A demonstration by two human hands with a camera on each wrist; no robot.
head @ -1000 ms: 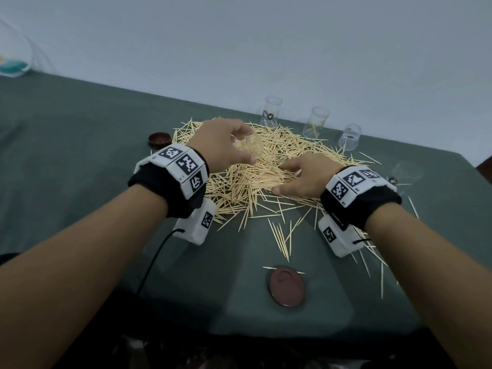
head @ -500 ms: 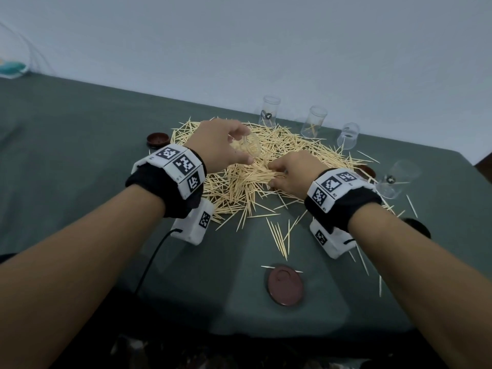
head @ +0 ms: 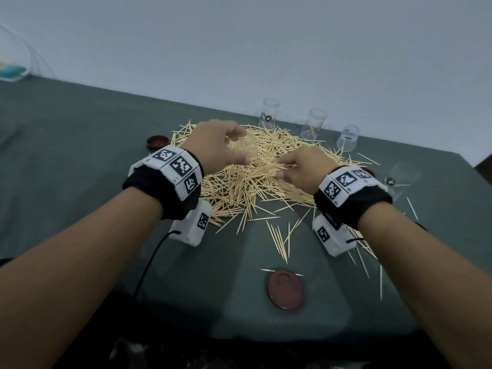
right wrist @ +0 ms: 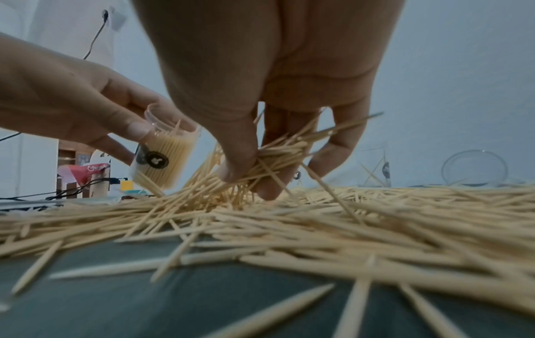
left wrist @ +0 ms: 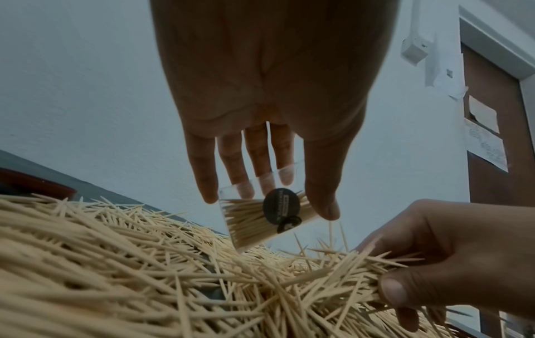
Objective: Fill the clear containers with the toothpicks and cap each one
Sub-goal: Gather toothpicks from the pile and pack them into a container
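Note:
A wide heap of toothpicks [head: 247, 185] covers the middle of the green table [head: 80, 145]. My left hand [head: 218, 147] grips a clear container [left wrist: 260, 217] tilted just above the heap, mostly full of toothpicks; it is the same clear container [right wrist: 165, 157] in the right wrist view, with a black round label. Just right of it, my right hand [head: 300, 169] pinches a bunch of toothpicks [right wrist: 278, 160] lifted a little off the heap. The bunch [left wrist: 347, 274] fans out toward the container's mouth.
Three clear containers stand at the far edge: one [head: 269, 113], another [head: 314, 123], a third [head: 347, 138]; a fourth [head: 402, 179] lies on its side at right. Brown caps lie at the front [head: 285, 288] and far left [head: 157, 142]. Stray toothpicks litter the near right.
My right hand has gathered a bunch from the heap, closed on it and moved left toward the container. The left hand has kept holding the container in place.

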